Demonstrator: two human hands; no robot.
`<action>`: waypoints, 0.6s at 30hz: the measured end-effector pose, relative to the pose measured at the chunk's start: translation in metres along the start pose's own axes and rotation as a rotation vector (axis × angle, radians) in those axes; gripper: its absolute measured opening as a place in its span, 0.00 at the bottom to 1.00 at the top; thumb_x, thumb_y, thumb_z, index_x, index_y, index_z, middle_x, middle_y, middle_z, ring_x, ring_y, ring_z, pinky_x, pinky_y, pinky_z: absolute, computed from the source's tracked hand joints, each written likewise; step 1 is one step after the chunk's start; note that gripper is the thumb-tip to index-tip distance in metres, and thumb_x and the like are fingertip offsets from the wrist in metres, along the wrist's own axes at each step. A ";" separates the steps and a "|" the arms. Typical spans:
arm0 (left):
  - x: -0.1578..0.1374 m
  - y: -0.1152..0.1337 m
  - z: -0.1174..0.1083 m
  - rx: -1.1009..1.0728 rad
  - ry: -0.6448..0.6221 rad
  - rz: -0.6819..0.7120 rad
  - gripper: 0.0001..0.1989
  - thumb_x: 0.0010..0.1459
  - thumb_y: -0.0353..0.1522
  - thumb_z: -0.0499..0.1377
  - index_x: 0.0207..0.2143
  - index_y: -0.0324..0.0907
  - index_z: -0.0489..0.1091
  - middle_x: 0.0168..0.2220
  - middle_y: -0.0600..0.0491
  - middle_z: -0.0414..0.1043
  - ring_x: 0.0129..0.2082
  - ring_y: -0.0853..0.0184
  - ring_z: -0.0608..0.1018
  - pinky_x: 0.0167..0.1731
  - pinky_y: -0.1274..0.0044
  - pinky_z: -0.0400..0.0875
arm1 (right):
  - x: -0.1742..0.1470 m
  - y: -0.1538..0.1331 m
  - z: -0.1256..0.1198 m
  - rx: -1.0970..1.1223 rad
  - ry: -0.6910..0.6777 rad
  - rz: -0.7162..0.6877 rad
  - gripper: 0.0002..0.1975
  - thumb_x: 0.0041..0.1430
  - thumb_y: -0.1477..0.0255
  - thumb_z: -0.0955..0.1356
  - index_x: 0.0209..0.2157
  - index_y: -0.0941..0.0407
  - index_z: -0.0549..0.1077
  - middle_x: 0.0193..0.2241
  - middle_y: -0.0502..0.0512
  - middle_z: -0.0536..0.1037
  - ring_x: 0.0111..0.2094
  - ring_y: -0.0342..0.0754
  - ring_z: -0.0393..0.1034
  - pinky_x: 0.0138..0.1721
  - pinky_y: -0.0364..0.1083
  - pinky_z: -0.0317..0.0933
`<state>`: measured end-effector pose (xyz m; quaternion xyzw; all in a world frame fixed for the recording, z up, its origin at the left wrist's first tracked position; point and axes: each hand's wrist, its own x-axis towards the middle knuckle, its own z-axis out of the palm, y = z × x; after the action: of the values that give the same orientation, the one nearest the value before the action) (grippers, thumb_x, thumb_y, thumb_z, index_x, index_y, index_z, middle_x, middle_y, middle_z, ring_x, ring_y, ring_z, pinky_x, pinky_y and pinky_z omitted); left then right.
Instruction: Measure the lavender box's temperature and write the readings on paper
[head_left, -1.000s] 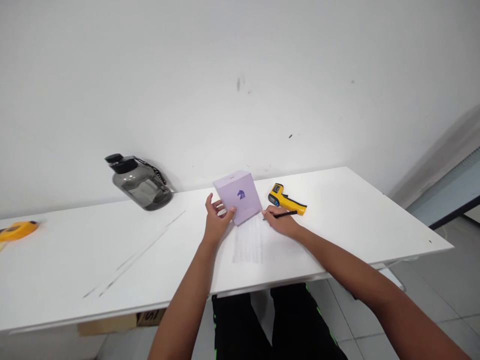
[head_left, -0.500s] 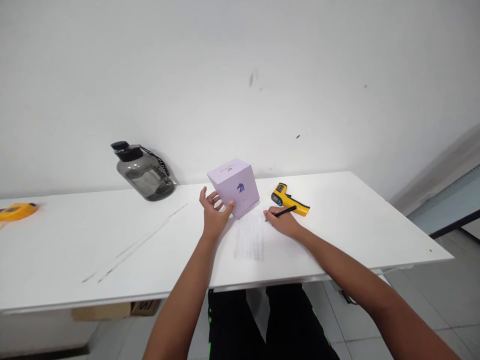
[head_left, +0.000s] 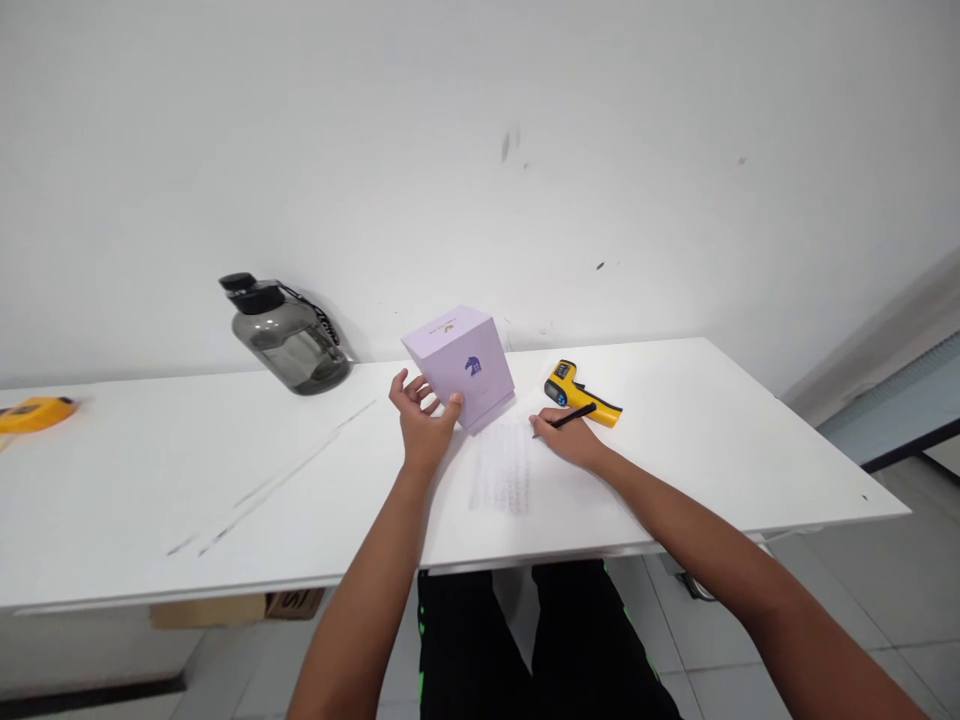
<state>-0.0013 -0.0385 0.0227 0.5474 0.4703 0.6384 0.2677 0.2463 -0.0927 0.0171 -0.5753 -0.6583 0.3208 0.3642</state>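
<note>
A lilac box (head_left: 474,365) with a dark purple horse-head emblem is held tilted by my left hand (head_left: 425,420), thumb on its front face and fingers behind its left side. My right hand (head_left: 568,438) grips a black pen (head_left: 576,416), its tip down at the upper right of a written sheet of paper (head_left: 502,470). The writing is too blurred to read. Just beyond my right hand lies a yellow and black infrared thermometer (head_left: 583,393) on the white table (head_left: 690,440).
A grey, see-through water bottle (head_left: 291,340) with a black lid leans near the wall at the back left. An orange-yellow object (head_left: 36,414) lies at the far left edge. Under the table is a cardboard box (head_left: 217,611).
My left hand has shifted the box slightly left and tilted it a bit more. The pen stays near the same spot on the paper.
</note>
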 end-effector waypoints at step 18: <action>0.000 0.002 -0.001 0.014 0.039 0.004 0.42 0.49 0.38 0.70 0.62 0.52 0.53 0.58 0.45 0.68 0.56 0.60 0.77 0.50 0.67 0.78 | 0.000 -0.002 0.000 0.042 -0.005 0.010 0.20 0.62 0.57 0.64 0.20 0.52 0.66 0.18 0.48 0.67 0.24 0.47 0.62 0.30 0.47 0.57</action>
<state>-0.0017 -0.0400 0.0245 0.5377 0.4789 0.6461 0.2532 0.2456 -0.0928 0.0186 -0.5699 -0.6495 0.3379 0.3730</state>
